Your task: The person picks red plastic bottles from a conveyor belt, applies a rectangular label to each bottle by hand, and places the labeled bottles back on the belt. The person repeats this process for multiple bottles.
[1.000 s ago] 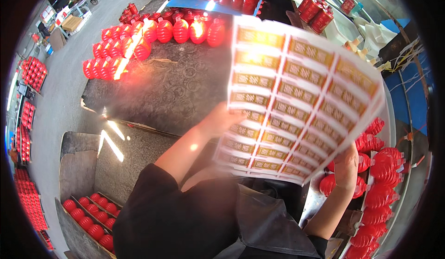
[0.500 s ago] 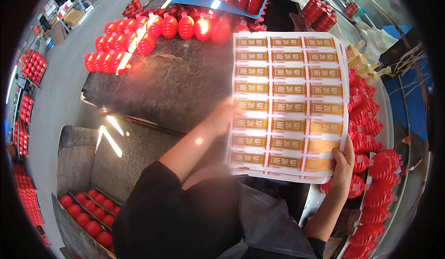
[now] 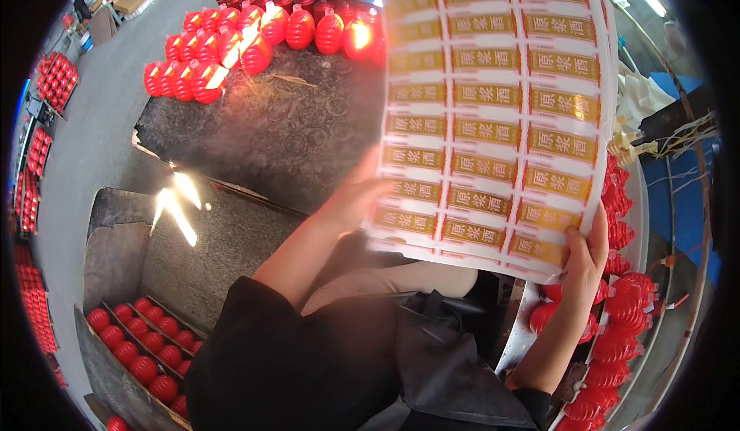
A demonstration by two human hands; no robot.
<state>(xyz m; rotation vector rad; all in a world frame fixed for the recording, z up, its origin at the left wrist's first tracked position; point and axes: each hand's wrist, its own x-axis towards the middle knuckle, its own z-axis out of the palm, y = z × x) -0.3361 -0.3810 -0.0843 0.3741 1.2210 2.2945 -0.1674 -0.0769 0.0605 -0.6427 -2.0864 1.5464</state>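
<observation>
Grey concrete floor (image 3: pixel 100 146) is seen around a dark, patterned table (image 3: pixel 285 130), on whose far edge glossy red ribbed bottles (image 3: pixel 231 45) are crowded together. A large sheet of labels (image 3: pixel 493 115) is held up in front of the face, nearly upright, apparently so that it can be looked over or a label picked off. It is a flat, shiny white backing sheet carrying three columns of gold rectangular stickers, slightly curled at its top. The right hand (image 3: pixel 583 257) is closed on the sheet's lower right corner, thumb in front. The left hand (image 3: pixel 356 196) is pressed against the sheet's left edge from behind; its fingers are hidden, so its grip cannot be told. More red bottles (image 3: pixel 624 315) are lined along a metal rail at the right, and a crate of round red caps (image 3: pixel 142 346) is set at the lower left.
</observation>
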